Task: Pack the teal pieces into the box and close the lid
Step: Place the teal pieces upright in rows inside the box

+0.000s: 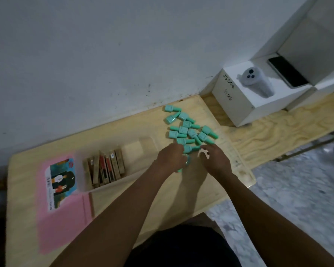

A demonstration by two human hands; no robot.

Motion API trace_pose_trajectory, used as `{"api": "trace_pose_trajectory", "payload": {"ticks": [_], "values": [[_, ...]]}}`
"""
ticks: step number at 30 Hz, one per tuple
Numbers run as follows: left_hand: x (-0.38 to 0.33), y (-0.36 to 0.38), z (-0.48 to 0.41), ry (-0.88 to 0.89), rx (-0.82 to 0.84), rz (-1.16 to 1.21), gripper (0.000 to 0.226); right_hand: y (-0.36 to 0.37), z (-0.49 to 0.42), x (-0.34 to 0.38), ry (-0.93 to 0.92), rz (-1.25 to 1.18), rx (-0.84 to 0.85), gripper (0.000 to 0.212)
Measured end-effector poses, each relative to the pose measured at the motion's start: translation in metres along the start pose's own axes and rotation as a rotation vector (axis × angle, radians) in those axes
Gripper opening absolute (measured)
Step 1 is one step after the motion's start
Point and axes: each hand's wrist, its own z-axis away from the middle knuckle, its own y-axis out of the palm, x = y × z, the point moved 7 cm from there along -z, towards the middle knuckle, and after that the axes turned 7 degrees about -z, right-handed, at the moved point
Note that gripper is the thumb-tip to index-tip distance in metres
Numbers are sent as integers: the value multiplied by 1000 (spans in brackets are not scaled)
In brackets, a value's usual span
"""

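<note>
Several teal pieces (189, 130), small bottle shapes, lie in a loose pile on the wooden table near the wall. My left hand (171, 158) is closed around one or more teal pieces (187, 160) at the near edge of the pile. My right hand (216, 159) rests beside it, fingers curled at a teal piece (190, 148) that lies between both hands; whether it grips that piece is unclear. The translucent box (143, 149) stands to the left of my hands and holds several brown cartons (104, 168) at its left end. A pink lid (60, 218) with a picture label lies flat further left.
A white cube box (237, 105) marked with handwriting sits at the back right with a grey device (256, 81) on top. A dark phone (287, 72) lies on a white shelf behind it. The table's right edge (247, 170) drops off to a marbled floor.
</note>
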Motion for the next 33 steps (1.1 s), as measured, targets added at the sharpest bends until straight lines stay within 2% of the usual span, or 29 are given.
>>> {"api": "trace_pose_trajectory", "payload": {"ticks": [4, 9, 14, 16, 19, 24, 28, 33], "values": [[0, 44, -9, -145, 196, -119, 37, 7, -23, 12, -89, 147, 140, 35], [1, 47, -11, -179, 155, -160, 22, 17, -33, 17, -152, 286, 231, 36], [4, 44, -8, -243, 130, -26, 20, 18, -31, 16, -121, 277, 251, 28], [4, 38, -8, -253, 118, 44, 22, 11, -27, 10, -49, 152, 243, 27], [14, 22, -6, -313, 85, 243, 27, -6, -21, 2, 67, -171, 107, 28], [36, -21, 13, -239, 13, 676, 25, -27, -1, 22, 42, -474, -48, 26], [77, -53, 35, -245, -149, 935, 23, -29, 7, 61, -16, -583, -73, 26], [127, -79, 56, -331, -343, 890, 25, -20, -8, 119, -100, -553, -27, 27]]}}
